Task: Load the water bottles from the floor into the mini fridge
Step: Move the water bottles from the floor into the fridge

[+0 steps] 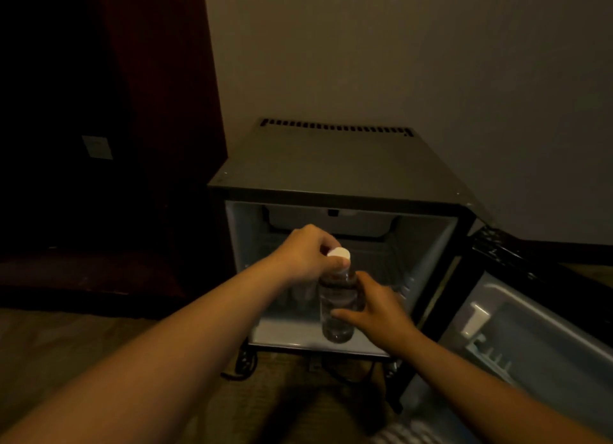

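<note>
A plain beige painted wall [431,62] stands behind, a dark reddish wooden cabinet [109,111] at left, brown patterned carpet [66,337] below.

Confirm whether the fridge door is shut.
No: the fridge door hangs open at the right, and both hands hold a water bottle inside.

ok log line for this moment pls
left hand: grips bottle cap | right hand: holds bottle body | bottle: upright at mini fridge front | door: open
</note>
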